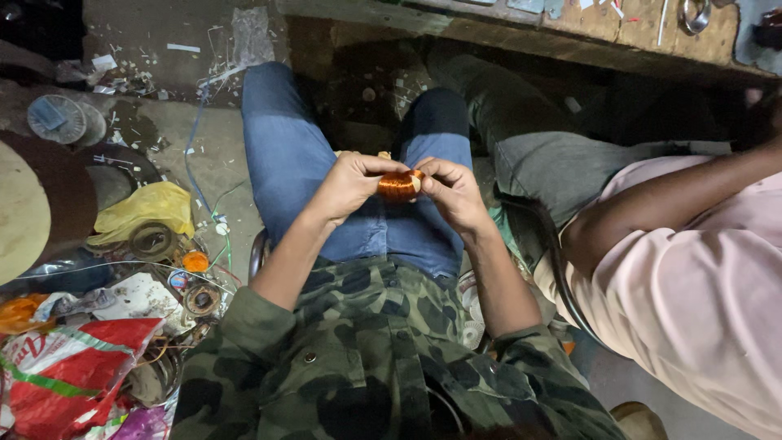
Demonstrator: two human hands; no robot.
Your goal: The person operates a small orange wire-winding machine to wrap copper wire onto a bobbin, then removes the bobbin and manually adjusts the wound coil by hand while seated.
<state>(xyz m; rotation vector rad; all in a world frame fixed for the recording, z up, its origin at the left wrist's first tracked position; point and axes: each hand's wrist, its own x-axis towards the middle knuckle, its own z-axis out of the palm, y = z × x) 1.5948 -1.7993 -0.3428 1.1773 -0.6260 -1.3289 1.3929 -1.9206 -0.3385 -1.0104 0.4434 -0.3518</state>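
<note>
We hold a copper wire coil (398, 187) above our lap — left hand (352, 184) and right hand (452, 189) both pinching it.

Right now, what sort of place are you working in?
Probably a small electrical repair or coil-winding workshop: both hands hold a copper wire coil, wire scraps and spools litter the floor, and a worn wooden workbench stands ahead.

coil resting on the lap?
No, both hands, left and right, hold the copper coil up above the jeans.
</note>
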